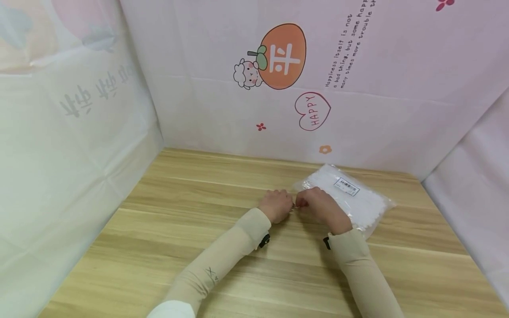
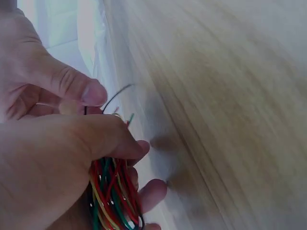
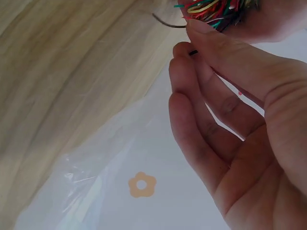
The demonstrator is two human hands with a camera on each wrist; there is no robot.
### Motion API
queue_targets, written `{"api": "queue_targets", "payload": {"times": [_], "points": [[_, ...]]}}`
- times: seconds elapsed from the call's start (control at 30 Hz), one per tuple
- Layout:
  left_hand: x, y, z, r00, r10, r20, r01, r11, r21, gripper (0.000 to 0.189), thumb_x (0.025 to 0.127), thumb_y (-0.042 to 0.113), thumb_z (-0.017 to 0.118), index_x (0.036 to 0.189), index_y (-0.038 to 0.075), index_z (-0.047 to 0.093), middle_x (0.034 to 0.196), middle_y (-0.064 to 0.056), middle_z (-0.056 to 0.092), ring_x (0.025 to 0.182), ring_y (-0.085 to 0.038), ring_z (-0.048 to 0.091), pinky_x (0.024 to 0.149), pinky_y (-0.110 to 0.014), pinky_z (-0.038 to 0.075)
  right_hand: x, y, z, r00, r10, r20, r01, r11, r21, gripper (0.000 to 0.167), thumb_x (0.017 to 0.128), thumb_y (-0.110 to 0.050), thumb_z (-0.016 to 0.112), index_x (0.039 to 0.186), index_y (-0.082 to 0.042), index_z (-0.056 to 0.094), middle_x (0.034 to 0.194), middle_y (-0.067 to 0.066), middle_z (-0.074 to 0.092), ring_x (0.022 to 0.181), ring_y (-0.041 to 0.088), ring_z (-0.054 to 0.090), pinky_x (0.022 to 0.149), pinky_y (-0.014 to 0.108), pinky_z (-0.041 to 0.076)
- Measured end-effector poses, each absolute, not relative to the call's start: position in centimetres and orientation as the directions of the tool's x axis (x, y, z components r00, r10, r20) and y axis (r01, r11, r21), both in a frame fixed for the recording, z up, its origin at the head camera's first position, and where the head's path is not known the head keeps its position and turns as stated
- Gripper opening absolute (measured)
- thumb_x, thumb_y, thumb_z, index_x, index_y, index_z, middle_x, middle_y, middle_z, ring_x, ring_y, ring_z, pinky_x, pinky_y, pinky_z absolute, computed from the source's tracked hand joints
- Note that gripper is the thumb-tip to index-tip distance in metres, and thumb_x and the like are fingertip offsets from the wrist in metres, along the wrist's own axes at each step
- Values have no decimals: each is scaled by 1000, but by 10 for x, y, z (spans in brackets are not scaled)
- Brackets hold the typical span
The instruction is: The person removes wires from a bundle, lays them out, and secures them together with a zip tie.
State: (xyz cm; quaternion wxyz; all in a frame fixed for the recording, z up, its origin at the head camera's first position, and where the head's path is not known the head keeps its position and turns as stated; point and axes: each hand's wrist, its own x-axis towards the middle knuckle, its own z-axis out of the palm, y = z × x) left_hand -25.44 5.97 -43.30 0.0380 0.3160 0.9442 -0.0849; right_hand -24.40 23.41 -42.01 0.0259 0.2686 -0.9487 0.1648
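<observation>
A bundle of thin wires [image 2: 115, 191], coloured red, green, yellow and black, lies in my left hand [image 1: 276, 206], whose thumb presses across it. Thumb and fingertips of my right hand [image 1: 320, 206] pinch a black wire [image 3: 170, 24] at the end of the bundle. One tip of that black wire sticks out free past the fingers. The two hands are close together just above the table, and in the head view they hide most of the bundle. A clear plastic bag [image 1: 367, 205] with white contents and a barcode label lies beside and behind the right hand.
The wood-grain table [image 1: 159, 247] ends at a printed cloth backdrop [image 1: 207, 115]. Similar cloth walls rise at left [image 1: 79, 154] and right [image 1: 481, 176]. Dark straps show at both sleeve cuffs.
</observation>
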Motion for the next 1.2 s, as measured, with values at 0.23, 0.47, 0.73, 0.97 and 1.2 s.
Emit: {"api": "queue_targets", "payload": {"times": [0.23,0.47,0.73,0.97,1.2], "points": [[-258,56,-436,-804,575,-151,587,808,-53,25,111,24,49,126,14,66,122,-3,70,114,-19,68,100,-39,56,-244,229,-415,-841,-514,171,-541,787,-296,15,86,-2,84,80,-14,77,79,-5,75,76,9,68,71,34,57],[-261,44,-437,-812,564,-148,559,825,78,15,108,22,53,116,13,63,105,-1,71,88,-13,63,80,-33,60,-241,222,-408,-831,-525,186,-556,769,-315,15,85,-6,87,81,-17,76,79,-6,75,73,5,66,70,30,57],[-264,33,-438,-820,566,-91,562,825,67,12,104,28,64,103,16,65,97,2,70,82,-11,60,76,-35,59,-243,213,-403,-797,-577,178,-601,725,-336,4,93,-3,77,93,-7,80,87,0,77,79,9,68,74,31,59],[-263,25,-439,-833,551,-56,552,834,-8,29,104,38,66,80,22,60,80,7,63,72,-10,52,69,-35,57,-239,205,-400,-767,-615,185,-640,712,-289,6,93,-1,77,94,-7,79,89,2,77,81,11,68,74,32,58],[-258,15,-436,-827,561,-43,563,825,-59,37,103,43,65,74,22,58,70,7,52,67,-9,47,57,-31,50,-233,194,-398,-743,-630,225,-668,717,-199,7,93,-4,78,91,-11,79,86,-1,69,77,8,60,72,28,54]]}}
